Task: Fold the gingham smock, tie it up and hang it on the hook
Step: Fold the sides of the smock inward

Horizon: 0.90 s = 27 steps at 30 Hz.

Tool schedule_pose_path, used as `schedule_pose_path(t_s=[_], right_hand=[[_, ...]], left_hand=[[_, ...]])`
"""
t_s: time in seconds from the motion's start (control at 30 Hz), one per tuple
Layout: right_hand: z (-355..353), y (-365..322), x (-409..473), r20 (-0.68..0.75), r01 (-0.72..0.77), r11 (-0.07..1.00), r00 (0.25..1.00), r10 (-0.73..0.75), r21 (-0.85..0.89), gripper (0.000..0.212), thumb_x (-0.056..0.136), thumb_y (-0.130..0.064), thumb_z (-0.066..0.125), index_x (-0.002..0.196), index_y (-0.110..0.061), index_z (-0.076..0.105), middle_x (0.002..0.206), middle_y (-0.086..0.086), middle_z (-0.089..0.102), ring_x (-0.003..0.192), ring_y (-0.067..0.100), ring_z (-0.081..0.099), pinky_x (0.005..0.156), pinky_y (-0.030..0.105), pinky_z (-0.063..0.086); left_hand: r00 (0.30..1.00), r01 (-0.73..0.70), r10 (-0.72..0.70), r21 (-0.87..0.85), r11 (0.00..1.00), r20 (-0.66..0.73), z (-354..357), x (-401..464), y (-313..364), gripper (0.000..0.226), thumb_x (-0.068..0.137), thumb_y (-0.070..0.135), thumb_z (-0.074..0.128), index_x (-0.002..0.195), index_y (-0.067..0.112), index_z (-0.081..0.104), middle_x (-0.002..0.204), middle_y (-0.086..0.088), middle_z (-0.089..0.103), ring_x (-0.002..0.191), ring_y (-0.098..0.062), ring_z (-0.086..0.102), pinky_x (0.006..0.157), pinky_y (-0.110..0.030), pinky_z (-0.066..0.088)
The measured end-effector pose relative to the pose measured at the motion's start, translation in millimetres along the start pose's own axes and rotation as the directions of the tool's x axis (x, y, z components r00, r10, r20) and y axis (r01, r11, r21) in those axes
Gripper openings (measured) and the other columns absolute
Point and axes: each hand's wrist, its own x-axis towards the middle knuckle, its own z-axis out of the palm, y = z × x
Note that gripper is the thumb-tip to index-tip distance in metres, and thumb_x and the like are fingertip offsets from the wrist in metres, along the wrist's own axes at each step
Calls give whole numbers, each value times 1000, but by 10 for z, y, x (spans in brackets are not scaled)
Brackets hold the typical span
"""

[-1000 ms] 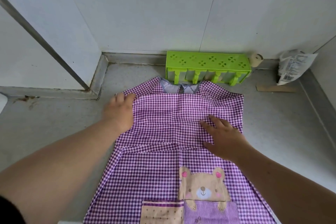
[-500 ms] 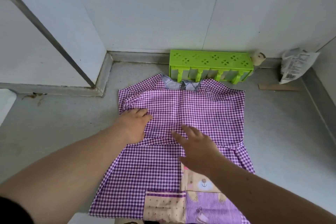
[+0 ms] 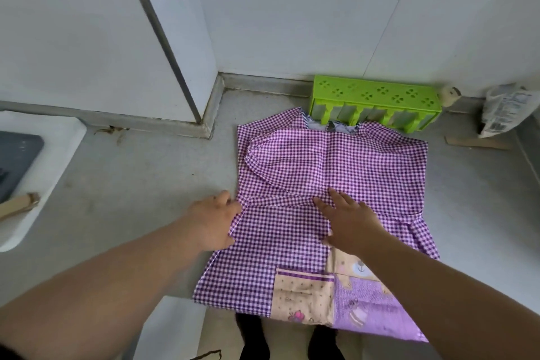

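Observation:
The purple gingham smock (image 3: 336, 166) lies flat on the grey counter, its collar toward the wall and its bear pocket panel at the near edge. Both sleeves are folded in across the chest. My left hand (image 3: 214, 221) rests at the smock's left edge, with its fingers on or under the cloth fold there. Flat on the middle of the smock lies my right hand (image 3: 349, 221), fingers spread, holding nothing. No hook is in view.
A green plastic rack (image 3: 377, 96) stands against the wall just behind the collar. A crumpled white bag (image 3: 505, 109) sits at the far right corner. A white sink edge (image 3: 43, 178) lies at the left. The counter's front edge (image 3: 181, 299) is near.
Both hands slid down the smock toward me, from the chest to the waist. My left hand went to the left edge. The view shifted left, so the smock appears further right.

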Motion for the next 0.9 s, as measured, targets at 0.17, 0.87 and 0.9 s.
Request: schedule_pose_path(t_s=[0.17, 0.87, 0.9], right_hand=[[185, -541, -391, -124, -17, 1000, 992, 15, -13, 92, 95, -56, 61, 162, -35, 2, 171, 11, 10, 150, 35, 30, 117, 54, 36], [888, -237, -1011, -163, -103, 877, 966, 201, 470, 81, 92, -57, 54, 160, -25, 24, 162, 4, 29, 149, 27, 27, 124, 45, 27], [981, -146, -1159, -173, -162, 847, 943, 283, 506, 75, 93, -52, 56, 157, -24, 31, 157, 5, 35, 145, 28, 33, 122, 44, 29]], left_hand=[[999, 49, -50, -83, 995, -4, 150, -154, -83, 79, 90, 52, 68, 156, 37, 28, 145, -2, 37, 132, -26, 49, 107, -43, 49], [915, 404, -363, -354, 844, 178, 918, -989, 389, 31, 92, 52, 59, 106, 28, 74, 112, -1, 74, 95, -23, 70, 92, -40, 59], [913, 407, -361, -392, 825, 188, 916, -988, 379, 37, 92, 54, 57, 111, 28, 74, 119, -3, 73, 100, -25, 70, 96, -42, 59]])
